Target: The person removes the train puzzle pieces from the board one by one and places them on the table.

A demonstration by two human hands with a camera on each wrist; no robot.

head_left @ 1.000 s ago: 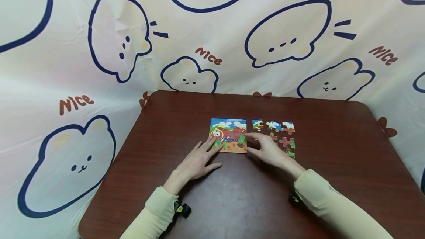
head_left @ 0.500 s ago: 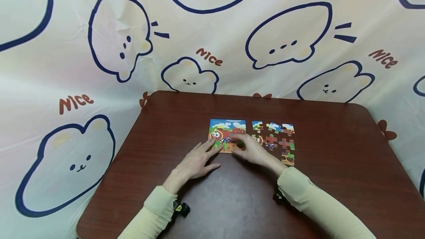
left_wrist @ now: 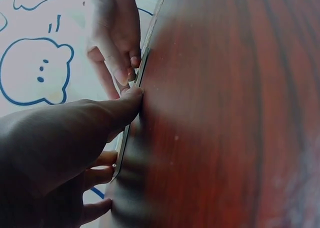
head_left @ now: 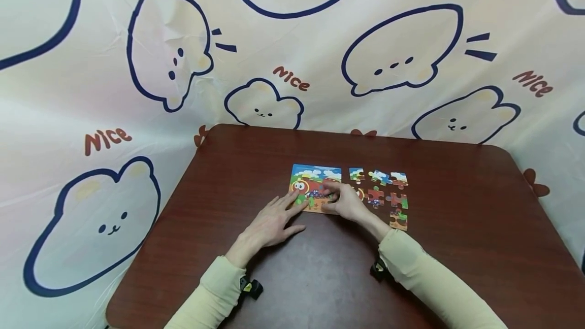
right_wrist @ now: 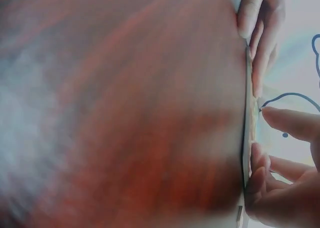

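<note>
A picture puzzle board (head_left: 315, 172) with a red cartoon train lies on the table. My left hand (head_left: 269, 223) rests with fingers spread on its lower left corner, the thumb on the table in front in the head view. Over the board's right half is my right hand (head_left: 348, 203), fingertips touching the board and thumb apart from the bent fingers. In the right wrist view, the right hand (right_wrist: 287, 175) has a gap between thumb and fingers; no piece shows in it. The board's lower right part is hidden beneath this hand.
Right of the board lie several loose jigsaw pieces (head_left: 376, 196) in rough rows; one is partly hidden by the right hand. They rest on a dark brown table (head_left: 247, 161), backed by a white cloth (head_left: 320, 44) printed with blue bear outlines.
My right hand has moved left from the board's right edge onto its right half, uncovering some loose pieces. The left hand has stayed on the board.
</note>
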